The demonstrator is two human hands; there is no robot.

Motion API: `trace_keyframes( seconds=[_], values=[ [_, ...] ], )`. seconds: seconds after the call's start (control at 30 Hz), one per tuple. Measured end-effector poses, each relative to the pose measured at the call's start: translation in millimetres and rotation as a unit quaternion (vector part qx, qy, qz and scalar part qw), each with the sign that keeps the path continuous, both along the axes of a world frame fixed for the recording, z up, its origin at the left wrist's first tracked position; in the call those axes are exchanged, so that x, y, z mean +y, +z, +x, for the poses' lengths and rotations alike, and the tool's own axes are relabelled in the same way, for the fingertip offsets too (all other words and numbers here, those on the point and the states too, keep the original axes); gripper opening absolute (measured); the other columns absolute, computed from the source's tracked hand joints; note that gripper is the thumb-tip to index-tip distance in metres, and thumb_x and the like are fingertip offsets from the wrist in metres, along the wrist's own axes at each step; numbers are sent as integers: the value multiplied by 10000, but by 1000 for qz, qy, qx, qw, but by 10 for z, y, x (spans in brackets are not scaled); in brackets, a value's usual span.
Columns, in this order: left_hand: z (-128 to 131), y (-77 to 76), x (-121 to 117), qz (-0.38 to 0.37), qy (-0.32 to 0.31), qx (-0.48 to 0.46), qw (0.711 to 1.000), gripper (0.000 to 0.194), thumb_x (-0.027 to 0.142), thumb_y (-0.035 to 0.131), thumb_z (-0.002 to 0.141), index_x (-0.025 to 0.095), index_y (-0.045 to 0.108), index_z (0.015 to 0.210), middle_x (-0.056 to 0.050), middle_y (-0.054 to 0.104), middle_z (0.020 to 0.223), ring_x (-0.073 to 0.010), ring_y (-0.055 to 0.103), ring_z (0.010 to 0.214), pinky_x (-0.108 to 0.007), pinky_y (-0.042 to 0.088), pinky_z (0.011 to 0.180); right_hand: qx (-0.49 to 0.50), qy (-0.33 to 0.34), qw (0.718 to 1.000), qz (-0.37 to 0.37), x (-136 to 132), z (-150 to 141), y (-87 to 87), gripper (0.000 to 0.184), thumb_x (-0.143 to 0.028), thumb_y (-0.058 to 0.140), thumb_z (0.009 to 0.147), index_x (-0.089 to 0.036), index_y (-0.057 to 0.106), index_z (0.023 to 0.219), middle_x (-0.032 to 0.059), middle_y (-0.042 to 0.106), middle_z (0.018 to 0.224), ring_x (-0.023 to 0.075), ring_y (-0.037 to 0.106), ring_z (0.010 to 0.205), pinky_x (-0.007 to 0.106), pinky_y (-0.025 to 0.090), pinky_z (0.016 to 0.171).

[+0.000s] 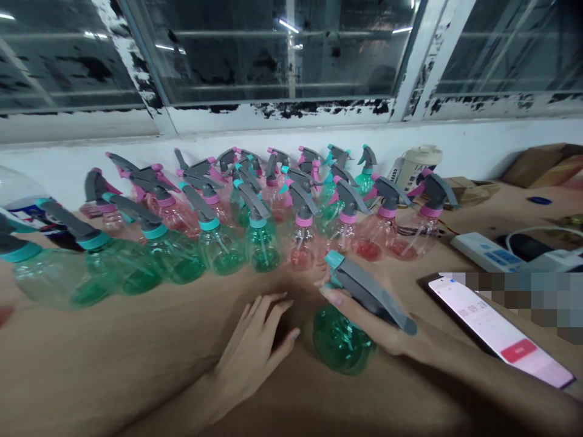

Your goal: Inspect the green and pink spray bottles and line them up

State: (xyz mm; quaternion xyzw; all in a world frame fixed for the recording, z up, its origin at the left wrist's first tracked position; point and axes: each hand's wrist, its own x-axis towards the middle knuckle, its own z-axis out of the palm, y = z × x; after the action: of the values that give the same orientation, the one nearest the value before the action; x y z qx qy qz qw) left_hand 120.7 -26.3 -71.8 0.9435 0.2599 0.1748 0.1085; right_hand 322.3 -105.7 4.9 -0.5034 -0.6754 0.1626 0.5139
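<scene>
Gripping green bottle (341,349) with right fingers (364,321); sprayer (371,288) slants ten-to-four o'clock; left hand (252,346) empty, half-curled, at bottle's nine o'clock.

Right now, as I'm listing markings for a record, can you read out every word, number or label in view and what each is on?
"00 09.2", last digit blurred: phone screen; its other text is too small.
"COFF", the rest unclear: cup; its larger lettering is blurred.
Dark-blue label, far left: unreadable.
Power strip: blue markings too blurred.
Held green spray bottle: none visible.
</scene>
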Motion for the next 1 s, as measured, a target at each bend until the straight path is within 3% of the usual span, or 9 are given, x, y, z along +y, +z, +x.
trace_keyframes(
  seconds=[0.37,0.5,0.67,0.87,1.0],
  values=[
    [1,-18,3,8,5,0,1000,301,294,496,896,221,438,1181,-79,516,1183,-264,506,1080,-477,418,894,-4,-4,1000,-27,-27,17,9,49,-260,535,812,-217,514,803,4,556,759,150,575,699,311,465,644],
    [0,-38,11,20,7,-2,1000,305,295,495,891,219,449,1183,-79,522,1168,-263,514,1062,-459,426,878,11,-14,1000,-7,-20,18,-48,114,-260,562,799,-221,537,903,6,563,780,157,578,710,316,476,646],
    [4,-34,12,25,12,7,1000,304,303,488,897,219,445,1186,-81,517,1183,-259,503,1080,-455,409,899,15,-21,1000,14,-35,7,-73,116,-176,544,778,-233,524,876,19,587,873,179,586,829,336,489,736],
    [9,-53,17,31,20,16,999,318,290,492,892,219,434,1197,-86,507,1209,-267,492,1100,-476,409,902,9,-29,1000,-3,-33,8,-66,107,-183,515,782,-245,468,709,-17,508,688,154,540,623,311,461,581],
    [8,-78,20,46,33,19,998,320,276,497,883,205,448,1191,-96,490,1242,-281,479,1125,-487,407,906,-2,-10,1000,-7,-33,25,-62,54,-186,500,799,-229,531,804,-10,525,710,154,558,659,299,462,597]
  ],
)
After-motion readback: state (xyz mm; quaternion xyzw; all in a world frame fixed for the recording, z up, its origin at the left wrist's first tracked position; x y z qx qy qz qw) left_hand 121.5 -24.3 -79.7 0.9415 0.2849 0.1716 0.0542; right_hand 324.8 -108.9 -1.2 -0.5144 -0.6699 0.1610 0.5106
